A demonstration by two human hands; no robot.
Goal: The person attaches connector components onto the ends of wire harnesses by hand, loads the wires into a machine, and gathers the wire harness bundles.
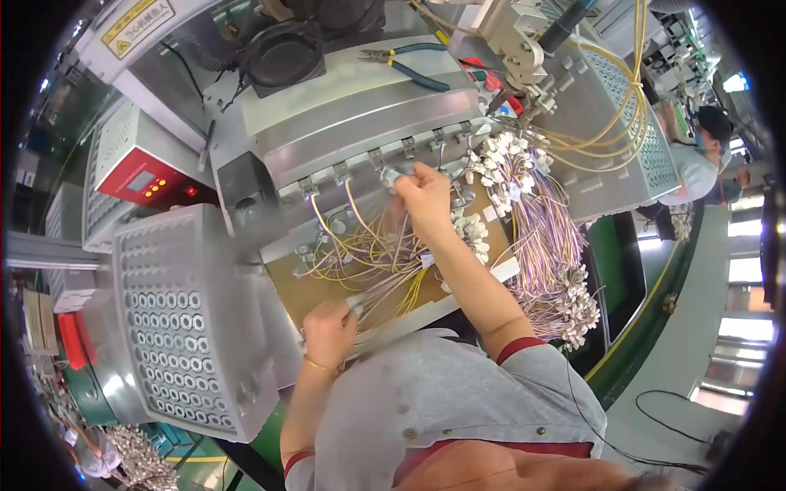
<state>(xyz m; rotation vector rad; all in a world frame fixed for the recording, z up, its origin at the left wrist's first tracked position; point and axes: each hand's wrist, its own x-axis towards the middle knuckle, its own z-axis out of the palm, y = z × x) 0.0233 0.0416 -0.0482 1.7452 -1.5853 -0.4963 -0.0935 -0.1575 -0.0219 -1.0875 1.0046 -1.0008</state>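
My right hand (426, 200) is raised at the metal fixture (360, 135), its thumb and fingers closed at a small silvery piece (391, 177) below one of the clamps. The exact grip is blurred. My left hand (329, 331) is closed low at the front edge of the brown work board (307, 296). A white connector (354, 304) and pale wires (381, 293) come out beside its fingers. Between the hands lies a tangle of yellow and white wires (360, 245). Two yellow-and-white wires (354, 200) rise to clamps left of my right hand.
A big bundle of wires (544, 221) with white connectors hangs at the right. Pliers (413, 64) lie on top of the fixture. At left stand a grey perforated tray (184, 327) holding metal rings and a red-fronted control box (151, 184). Another person (692, 168) is at far right.
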